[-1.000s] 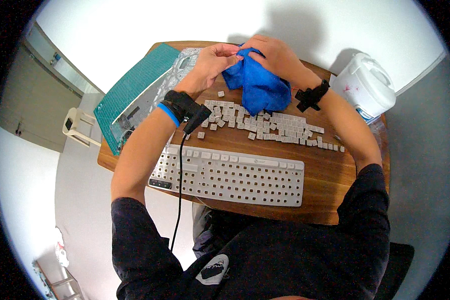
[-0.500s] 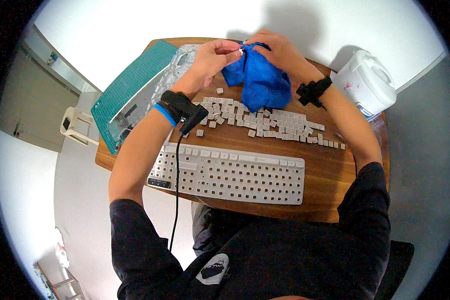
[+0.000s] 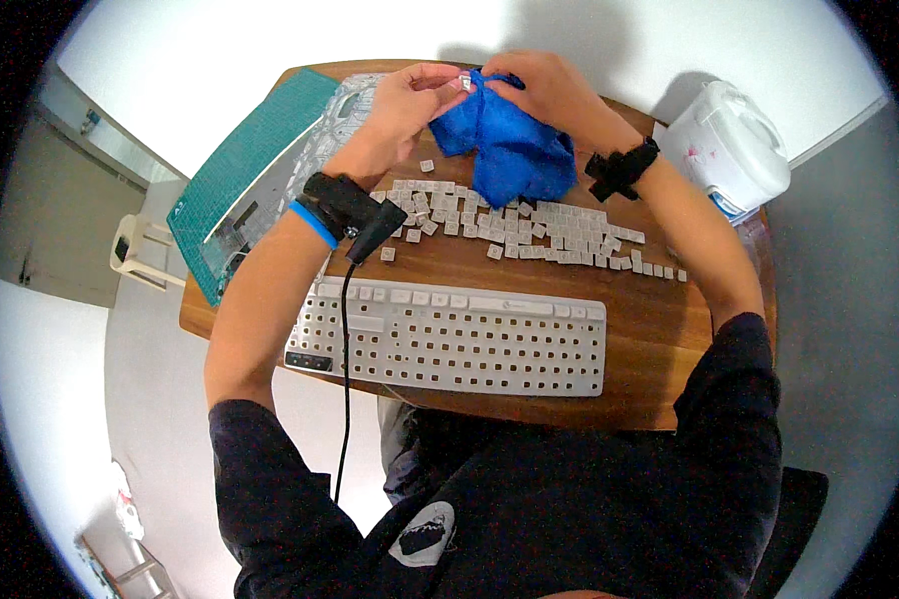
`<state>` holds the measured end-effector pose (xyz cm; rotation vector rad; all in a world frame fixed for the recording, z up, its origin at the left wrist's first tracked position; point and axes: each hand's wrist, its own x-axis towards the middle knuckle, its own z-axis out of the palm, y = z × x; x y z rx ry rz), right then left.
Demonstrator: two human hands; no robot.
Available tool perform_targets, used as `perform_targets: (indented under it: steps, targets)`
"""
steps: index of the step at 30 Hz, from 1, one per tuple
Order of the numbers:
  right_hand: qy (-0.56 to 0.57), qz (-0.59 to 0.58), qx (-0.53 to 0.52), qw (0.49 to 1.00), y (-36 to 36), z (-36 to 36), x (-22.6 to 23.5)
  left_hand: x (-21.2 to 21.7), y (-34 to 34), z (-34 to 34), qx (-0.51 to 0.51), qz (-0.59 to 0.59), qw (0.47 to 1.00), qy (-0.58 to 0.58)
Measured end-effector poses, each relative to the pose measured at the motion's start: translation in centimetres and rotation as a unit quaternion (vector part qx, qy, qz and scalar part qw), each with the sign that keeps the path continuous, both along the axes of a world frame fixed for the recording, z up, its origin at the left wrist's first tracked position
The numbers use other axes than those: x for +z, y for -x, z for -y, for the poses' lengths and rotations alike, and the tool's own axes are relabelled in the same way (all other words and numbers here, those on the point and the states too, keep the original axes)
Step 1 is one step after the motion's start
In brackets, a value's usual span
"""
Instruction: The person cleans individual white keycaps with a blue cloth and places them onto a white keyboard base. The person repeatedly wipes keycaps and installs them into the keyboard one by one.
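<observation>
While grip of left hand pinches small white keycap near far edge of desk, grip of right hand holds blue cloth beside it. Keycap looks light to me, hard, maybe slippy: best held by sides. Cloth looks soft, floppy: best bunched.

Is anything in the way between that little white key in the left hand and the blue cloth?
Nothing visible is. The left hand pinches the white key right beside the blue cloth, which the right hand grips; whether key and cloth touch is too small to tell. The loose keys lie lower in the picture.
</observation>
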<state>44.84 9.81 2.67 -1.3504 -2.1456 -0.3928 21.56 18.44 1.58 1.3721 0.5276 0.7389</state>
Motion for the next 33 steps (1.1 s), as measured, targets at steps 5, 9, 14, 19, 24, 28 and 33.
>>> perform_targets:
  steps: [5,9,14,19,24,28,33]
  targets:
    - [-0.008,0.032,0.015,0.999,2.8,1.6,1.3,-0.7,0.0,-0.7,0.030,0.004,0.999,0.014]
    - [0.017,0.046,0.007,0.999,3.2,1.5,1.0,-1.7,-0.2,-1.0,0.023,-0.023,0.999,-0.021]
    - [-0.013,0.008,-0.013,1.000,1.6,0.9,-0.1,-1.3,0.1,-0.2,0.024,-0.022,0.999,-0.039]
    - [-0.012,-0.030,-0.030,0.999,3.3,1.9,1.6,-0.6,0.9,-0.2,0.026,-0.098,0.992,-0.080]
    - [-0.011,-0.015,-0.019,1.000,2.7,1.8,1.3,-0.8,1.0,0.2,-0.006,-0.076,0.992,-0.102]
    - [-0.052,-0.016,-0.030,0.998,3.6,2.2,1.5,-0.7,1.1,0.6,0.018,-0.086,0.986,-0.139]
    - [-0.037,0.045,-0.020,0.998,4.4,2.7,1.5,0.1,1.3,1.1,0.036,-0.152,0.946,-0.285]
